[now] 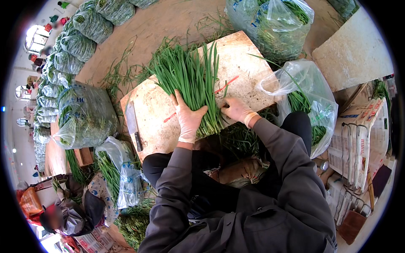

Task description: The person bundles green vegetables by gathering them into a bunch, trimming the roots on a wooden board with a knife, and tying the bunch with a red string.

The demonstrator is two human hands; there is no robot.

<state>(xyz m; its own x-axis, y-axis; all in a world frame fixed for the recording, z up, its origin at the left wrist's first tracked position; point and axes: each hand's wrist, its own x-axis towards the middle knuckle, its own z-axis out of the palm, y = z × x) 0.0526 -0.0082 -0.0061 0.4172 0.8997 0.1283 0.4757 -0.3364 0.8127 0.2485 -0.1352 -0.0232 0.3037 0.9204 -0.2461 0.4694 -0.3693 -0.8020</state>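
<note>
A thick bunch of green garlic chives lies across a worn, stained board before me. My left hand, in a thin pale glove, is spread over the lower stalks with its thumb on the right side of the bunch, holding it down. To the right of the stalk ends is my right hand, gloved too, its fingers curled in close to the board. Whether it pinches a stalk is unclear. A red tie strip passes under the bunch, showing on both sides. On the board's left edge rests a black-handled knife.
A clear plastic bag of chives stands by my right knee. Large stuffed bags flank the board. Loose leaves litter the floor beyond. At lower left sits another person; wire-framed printed sheets stand at right.
</note>
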